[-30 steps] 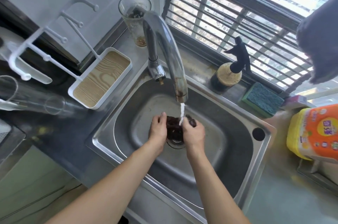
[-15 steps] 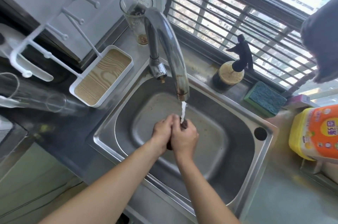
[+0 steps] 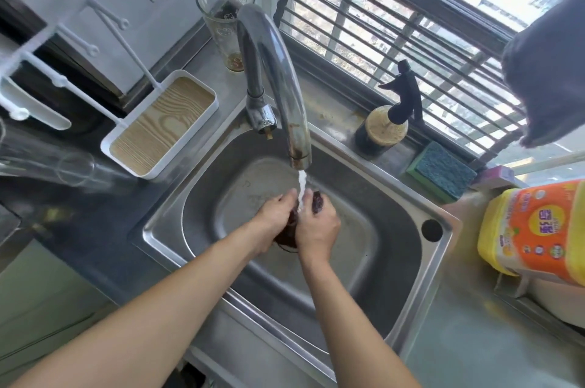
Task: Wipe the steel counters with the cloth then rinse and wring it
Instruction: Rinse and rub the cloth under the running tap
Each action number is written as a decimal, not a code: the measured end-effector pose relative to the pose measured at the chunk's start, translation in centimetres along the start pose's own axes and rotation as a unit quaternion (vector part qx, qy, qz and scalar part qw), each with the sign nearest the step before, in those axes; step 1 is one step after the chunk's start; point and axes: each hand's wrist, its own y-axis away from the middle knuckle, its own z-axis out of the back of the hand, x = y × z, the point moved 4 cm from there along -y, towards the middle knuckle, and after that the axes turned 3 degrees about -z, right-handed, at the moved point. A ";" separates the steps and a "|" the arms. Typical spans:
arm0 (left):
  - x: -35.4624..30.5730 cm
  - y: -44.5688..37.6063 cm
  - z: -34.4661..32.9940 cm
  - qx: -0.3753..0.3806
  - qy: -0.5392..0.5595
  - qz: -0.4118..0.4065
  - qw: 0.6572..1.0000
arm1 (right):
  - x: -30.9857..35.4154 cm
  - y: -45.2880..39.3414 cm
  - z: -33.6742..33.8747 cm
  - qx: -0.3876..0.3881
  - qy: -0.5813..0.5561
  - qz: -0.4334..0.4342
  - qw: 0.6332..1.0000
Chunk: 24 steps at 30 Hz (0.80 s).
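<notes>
Orange-labelled yellow pack [image 3: 535, 229]: writing too blurred to read.

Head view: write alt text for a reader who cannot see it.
Both hands, left hand and right hand, hold a dark cloth under the running faucet over a steel sink. A sponge lies by the window.

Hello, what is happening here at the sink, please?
A person is rinsing a dark cloth under running water from the tap. The left hand and right hand both grip the cloth, bunched between them above the middle of the steel sink. Wringing looks not yet finished.
</notes>
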 end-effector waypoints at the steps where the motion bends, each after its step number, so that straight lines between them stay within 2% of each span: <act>1: -0.2 0.6 -0.2 0.024 -0.023 -0.008 0.999 | -0.3 -0.8 0.4 -0.026 -0.002 -0.024 0.999; 3: 0.1 1.1 -0.5 0.060 -0.078 0.003 0.995 | -1.0 -1.9 1.1 -0.066 -0.032 -0.098 0.993; 5: 0.4 2.1 -0.4 0.101 -0.065 0.074 0.990 | -2.0 -2.6 1.1 -0.053 -0.052 -0.165 0.984; 6: 0.5 2.4 -0.2 0.122 -0.045 0.099 0.987 | -2.3 -2.8 1.0 -0.032 -0.058 -0.174 0.982; 8: 0.8 2.2 0.6 0.160 -0.023 0.098 0.982 | -3.0 -3.1 0.8 -0.001 -0.054 -0.160 0.986; 11: 1.4 1.2 2.9 0.097 -0.061 0.061 0.992 | -3.6 -2.9 2.1 -0.026 -0.001 -0.128 0.991; 13: 1.5 0.7 4.2 0.011 -0.005 0.060 0.998 | -3.2 -2.2 3.2 -0.062 0.044 -0.102 0.992; 15: 1.5 0.4 4.7 -0.039 0.087 0.070 0.993 | -2.4 -0.7 2.9 -0.030 0.100 -0.081 0.991; 18: 1.5 0.8 3.9 0.004 0.123 0.098 0.988 | -1.0 2.1 0.7 0.086 0.113 -0.051 0.989; 20: 1.5 1.5 2.8 0.027 0.103 0.103 0.989 | 0.1 3.3 -0.7 0.128 0.099 -0.029 0.986; 22: 1.8 2.1 1.8 -0.006 0.098 0.107 0.989 | 0.8 3.4 -1.2 0.106 0.088 -0.039 0.990; 24: 2.0 2.1 1.0 -0.062 0.129 0.070 0.987 | 0.9 2.4 -1.0 0.042 0.074 -0.068 0.994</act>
